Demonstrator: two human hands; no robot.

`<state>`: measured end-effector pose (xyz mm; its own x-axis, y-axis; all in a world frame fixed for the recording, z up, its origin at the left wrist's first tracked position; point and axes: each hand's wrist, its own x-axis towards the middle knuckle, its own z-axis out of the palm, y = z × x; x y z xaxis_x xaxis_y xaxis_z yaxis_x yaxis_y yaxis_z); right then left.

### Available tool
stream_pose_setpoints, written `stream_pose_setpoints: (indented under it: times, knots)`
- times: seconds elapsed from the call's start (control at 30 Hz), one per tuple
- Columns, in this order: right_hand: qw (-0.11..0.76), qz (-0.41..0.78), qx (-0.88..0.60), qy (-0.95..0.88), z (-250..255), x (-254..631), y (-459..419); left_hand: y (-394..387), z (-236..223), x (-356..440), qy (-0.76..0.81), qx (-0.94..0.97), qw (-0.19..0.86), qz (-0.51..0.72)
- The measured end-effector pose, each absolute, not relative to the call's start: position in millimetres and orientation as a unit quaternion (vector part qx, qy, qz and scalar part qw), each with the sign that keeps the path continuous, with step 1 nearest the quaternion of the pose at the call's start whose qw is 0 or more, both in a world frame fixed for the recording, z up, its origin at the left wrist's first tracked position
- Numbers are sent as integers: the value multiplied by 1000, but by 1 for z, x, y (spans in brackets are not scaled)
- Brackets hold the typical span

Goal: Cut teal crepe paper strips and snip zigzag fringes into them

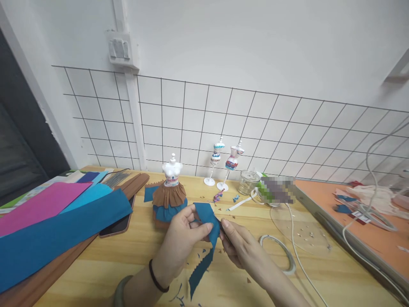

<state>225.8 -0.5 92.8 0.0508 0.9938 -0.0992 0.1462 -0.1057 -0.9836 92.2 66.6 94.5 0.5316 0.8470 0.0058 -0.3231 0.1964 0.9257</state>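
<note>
My left hand (pixel 185 238) pinches a strip of teal-blue fabric (pixel 204 212) between thumb and fingers. The strip's tail hangs down with a zigzag-notched edge, and a bit of brown shows behind its upper part. At the strip's right edge, my right hand (pixel 239 247) is closed around a thin dark tool (pixel 221 224) that looks like scissors, mostly hidden by the fingers. Just beyond my left hand stands a white mini dress form (pixel 172 170) wearing a brown ruffle (pixel 169 195) over a teal ruffle (pixel 169 212). Small blue and brown snippets lie on the wooden table (pixel 128 264) below.
Pink, blue and brown fabric pieces (pixel 64 226) cover the left side, partly over a phone (pixel 118 228). Two small mannequins (pixel 215 157) and a glass jar (pixel 248 183) stand behind. To the right lie a tape roll (pixel 289 258) and a white cable (pixel 297 247).
</note>
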Motion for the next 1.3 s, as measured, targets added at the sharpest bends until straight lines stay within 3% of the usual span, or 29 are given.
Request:
stream_pose_setpoints:
  times: [1.3]
  knots:
    - [500, 463, -578, -449, 100, 223, 2, 51, 78, 102, 180, 347, 826, 405]
